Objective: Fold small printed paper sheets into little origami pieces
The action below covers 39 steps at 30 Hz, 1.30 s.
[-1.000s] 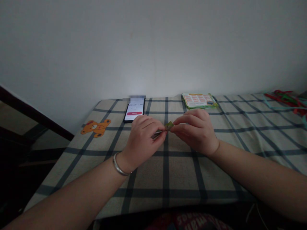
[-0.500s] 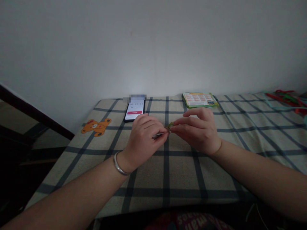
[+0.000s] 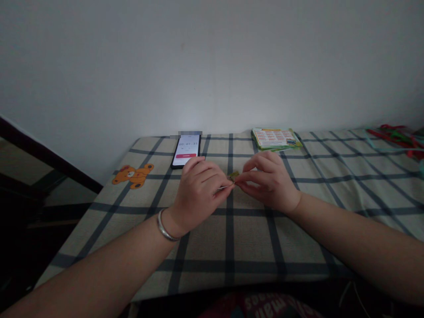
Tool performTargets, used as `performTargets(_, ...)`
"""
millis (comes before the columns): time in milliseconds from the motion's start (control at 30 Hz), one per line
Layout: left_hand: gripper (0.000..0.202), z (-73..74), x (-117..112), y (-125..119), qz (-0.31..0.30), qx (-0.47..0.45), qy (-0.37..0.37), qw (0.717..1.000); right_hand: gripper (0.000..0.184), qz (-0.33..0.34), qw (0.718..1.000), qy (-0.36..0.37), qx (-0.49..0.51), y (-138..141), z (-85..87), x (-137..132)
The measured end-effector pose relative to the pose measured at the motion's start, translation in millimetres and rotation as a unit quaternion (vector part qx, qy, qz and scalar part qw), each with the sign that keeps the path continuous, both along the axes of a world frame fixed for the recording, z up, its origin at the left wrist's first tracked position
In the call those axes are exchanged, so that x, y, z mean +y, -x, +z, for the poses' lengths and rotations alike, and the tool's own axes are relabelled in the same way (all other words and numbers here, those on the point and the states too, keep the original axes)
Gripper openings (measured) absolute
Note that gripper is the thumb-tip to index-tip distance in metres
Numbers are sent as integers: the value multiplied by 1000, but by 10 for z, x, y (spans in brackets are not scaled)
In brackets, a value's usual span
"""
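Observation:
Both my hands meet over the middle of a checked cloth [image 3: 232, 238]. My left hand [image 3: 198, 192], with a silver bangle at the wrist, is closed in a pinch on a thin grey strip that shows under its fingers. My right hand [image 3: 270, 181] pinches a small green piece [image 3: 233, 175] between thumb and forefinger, its other fingers curled. The strip and the green piece touch where the fingertips meet. What the piece is, I cannot make out.
A phone [image 3: 186, 150] with a lit timer screen lies at the back, left of centre. A stack of printed cards [image 3: 274, 138] lies at the back right. Red and green strips [image 3: 397, 134] lie at the far right. An orange bear print [image 3: 132, 174] marks the cloth's left side.
My right hand's fingers have curled in and lowered a little. Both hands stay together at the same spot. The phone's timer has advanced.

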State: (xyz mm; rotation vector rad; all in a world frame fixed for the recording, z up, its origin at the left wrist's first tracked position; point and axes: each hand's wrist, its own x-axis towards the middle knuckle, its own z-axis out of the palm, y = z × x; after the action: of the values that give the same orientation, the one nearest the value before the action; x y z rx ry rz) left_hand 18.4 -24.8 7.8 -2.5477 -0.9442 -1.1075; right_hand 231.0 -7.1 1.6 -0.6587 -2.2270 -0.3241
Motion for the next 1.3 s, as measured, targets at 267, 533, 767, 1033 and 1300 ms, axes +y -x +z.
performTargets(267,15,-2,-8,6,-6,25,-3,1000,5,3,998,59,-1,41,3,-6)
performTargets(533,10,8,-29,-9,19,52,-4,998,5,-2,998,60,-6,73,-10,-14)
performTargets(767,10,-1,-7,-1,10,37,-13,999,5,-7,998,64,4,88,-9,-44)
performTargets(1033,11,-8,11,-1,-7,31,-5,999,6,9,996,86,6,109,-15,-37)
performTargets(1300,11,23,2,29,4,14,-13,1000,3,8,995,96,4,-3,-40,62)
